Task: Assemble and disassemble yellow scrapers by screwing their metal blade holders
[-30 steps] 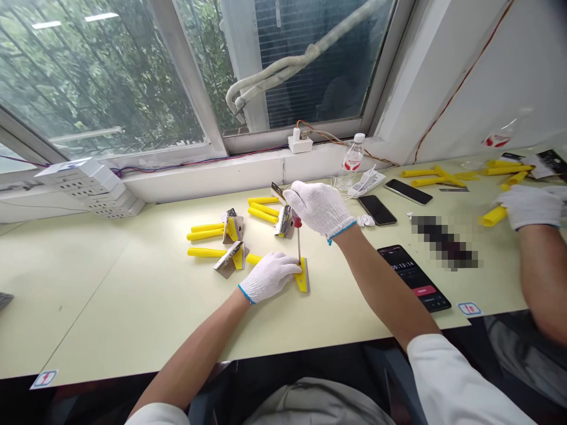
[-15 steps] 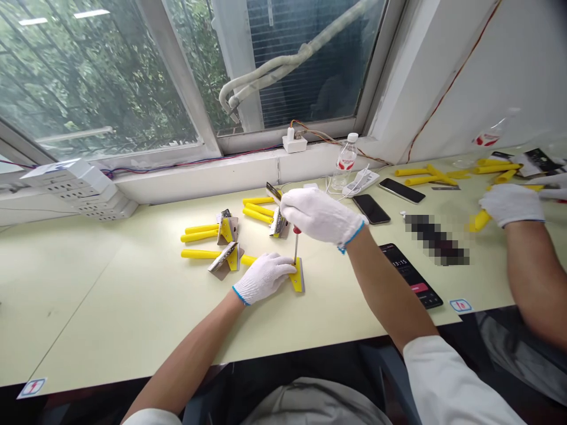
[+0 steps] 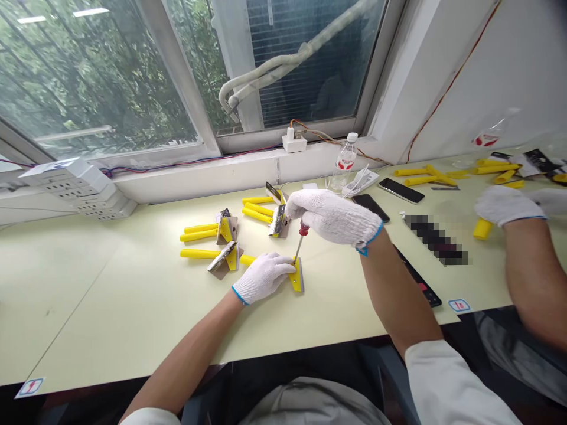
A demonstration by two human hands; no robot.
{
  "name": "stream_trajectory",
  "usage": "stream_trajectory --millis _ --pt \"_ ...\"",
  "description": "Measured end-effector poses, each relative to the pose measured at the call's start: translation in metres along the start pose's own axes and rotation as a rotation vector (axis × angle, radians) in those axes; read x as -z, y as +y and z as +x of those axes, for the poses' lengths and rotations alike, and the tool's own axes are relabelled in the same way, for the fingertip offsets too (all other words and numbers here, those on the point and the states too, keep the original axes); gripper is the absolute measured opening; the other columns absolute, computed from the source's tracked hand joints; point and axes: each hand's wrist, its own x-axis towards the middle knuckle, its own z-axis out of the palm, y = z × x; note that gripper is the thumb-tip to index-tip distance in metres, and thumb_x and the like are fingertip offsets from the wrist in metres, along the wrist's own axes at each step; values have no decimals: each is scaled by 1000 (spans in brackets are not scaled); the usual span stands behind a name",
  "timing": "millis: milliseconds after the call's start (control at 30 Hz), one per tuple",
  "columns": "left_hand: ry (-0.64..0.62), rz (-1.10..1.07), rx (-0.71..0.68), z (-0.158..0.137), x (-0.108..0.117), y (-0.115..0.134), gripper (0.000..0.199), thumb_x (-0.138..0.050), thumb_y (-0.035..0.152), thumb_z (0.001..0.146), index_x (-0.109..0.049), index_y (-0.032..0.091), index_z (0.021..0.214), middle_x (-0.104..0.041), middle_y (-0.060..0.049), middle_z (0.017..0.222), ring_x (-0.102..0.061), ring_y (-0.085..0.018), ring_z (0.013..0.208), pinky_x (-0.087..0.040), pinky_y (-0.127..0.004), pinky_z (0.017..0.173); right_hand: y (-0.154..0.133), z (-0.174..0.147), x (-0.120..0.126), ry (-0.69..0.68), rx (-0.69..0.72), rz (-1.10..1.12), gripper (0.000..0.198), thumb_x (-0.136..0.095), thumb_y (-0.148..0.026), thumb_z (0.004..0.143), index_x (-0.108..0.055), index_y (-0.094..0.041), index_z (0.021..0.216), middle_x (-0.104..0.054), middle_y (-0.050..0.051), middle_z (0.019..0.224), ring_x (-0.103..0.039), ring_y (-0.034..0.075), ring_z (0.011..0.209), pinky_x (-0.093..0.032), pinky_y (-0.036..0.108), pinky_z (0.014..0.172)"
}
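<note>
The pale table (image 3: 146, 330) is the largest thing. Above it is the right hand (image 3: 334, 217) in a white glove, its fingers curled tight. The left hand (image 3: 263, 276), also gloved, has fingers bent over the scraper (image 3: 296, 283), holding it flat on the table. The screwdriver (image 3: 303, 229) is grasped by the right fingers; it is tilted, with its tip at the scraper.

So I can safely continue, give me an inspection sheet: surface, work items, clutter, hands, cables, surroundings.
Surface: pale table, two edge labels.
Job's things: yellow scraper lying on it; tilted screwdriver, tip at scraper; other scrapers with cards beyond.
Clutter: phones, water bottle, blurred-out item.
Hands: left hand holds scraper; right hand grips screwdriver; both gloved.
Cables: wires below window.
Surroundings: window; co-worker's gloved hand at right.
</note>
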Motion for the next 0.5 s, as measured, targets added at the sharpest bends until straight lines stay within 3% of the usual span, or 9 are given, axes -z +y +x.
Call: stream_trajectory --millis 133,267,400,500 --pt "5 -2 -6 0 2 0 29 -55 21 107 -77 30 124 -75 -5 134 -68 -24 101 -52 -38 83 8 10 -21 39 105 -34 31 -71 -41 103 -68 -10 99 -68 2 92 -66 10 82 -60 25 75" --pt "-3 -3 -4 0 3 1 30 -54 20 108 -77 30 124 -76 -5 134 -68 -24 101 -51 -38 83 19 20 -42 132 207 -3 41 -73 -43 99 -55 -17 73 -60 2 71 -65 11 76 -52 20 60" --pt "-7 -10 -7 -1 3 0 31 -53 20 107 -77 30 125 -75 -6 134 -67 -24 100 -52 -38 84 29 27 -41 159 293 47 59 -48 -54 104 -41 -21 55 -49 4 52 -67 11 66 -38 22 47" --pt "6 -22 -13 -1 2 0 30 -53 21 108 -77 29 125 -76 -6 134 -68 -24 102 -52 -38 87 36 28 -33 201 394 96 55 -48 -51 99 -42 -26 51 -45 4 47 -71 12 68 -37 21 42"
